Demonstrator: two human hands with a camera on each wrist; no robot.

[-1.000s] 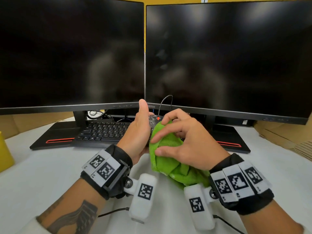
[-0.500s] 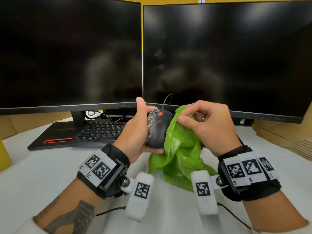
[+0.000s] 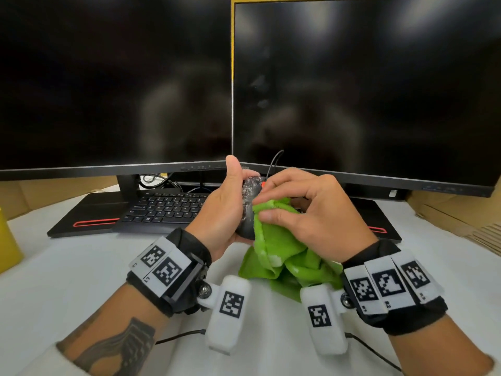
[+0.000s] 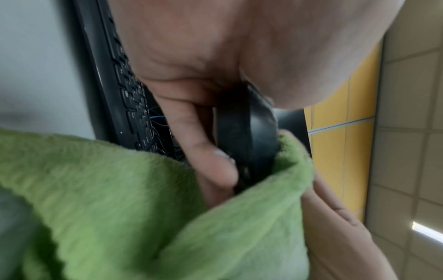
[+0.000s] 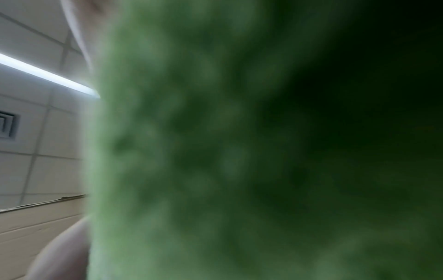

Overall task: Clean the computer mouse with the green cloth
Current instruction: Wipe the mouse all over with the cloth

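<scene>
My left hand (image 3: 230, 204) grips a black wired computer mouse (image 3: 248, 202) on its side, lifted above the white desk, thumb pointing up. The mouse has a red scroll wheel and smeared grime on its top. My right hand (image 3: 303, 210) holds the green cloth (image 3: 282, 253) bunched under its fingers and presses it against the mouse's right side. In the left wrist view my fingers (image 4: 210, 166) curl round the black mouse (image 4: 254, 136) with the cloth (image 4: 143, 208) below. Blurred green cloth (image 5: 215, 151) fills the right wrist view.
Two dark monitors (image 3: 352, 90) stand close behind my hands. A black keyboard (image 3: 165, 207) lies under the left monitor. A yellow object (image 3: 8, 240) sits at the far left edge. Cardboard (image 3: 461, 215) lies at the right.
My right hand came back onto the mouse with the cloth after pulling away to the right, and now covers most of it. The left hand kept its grip.
</scene>
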